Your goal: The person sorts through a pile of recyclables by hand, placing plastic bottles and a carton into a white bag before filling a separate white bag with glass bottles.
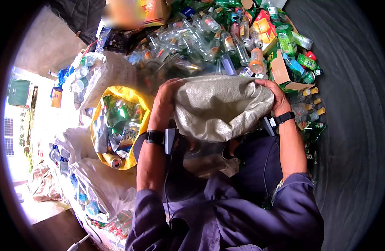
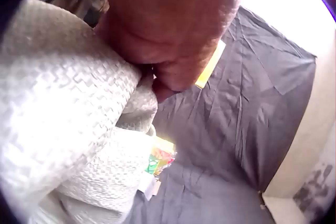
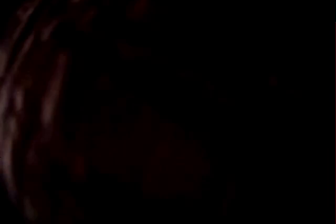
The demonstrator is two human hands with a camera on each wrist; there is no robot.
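Note:
A whitish woven sack hangs between both hands in front of the knees, its upper part folded inward into a hollow. My left hand grips the sack's left edge. In the left wrist view, the fingers of the left hand curl in against the coarse weave of the sack. On the opposite side, my right hand holds the right edge, thumb over the top of the fabric. The right wrist view is almost wholly dark.
Beyond the sack lies a heap of clear glass bottles. A yellow-rimmed bag of cans stands at left, near white sacks of plastic bottles. Right of the heap are a cardboard box, green bottles and a dark sheet.

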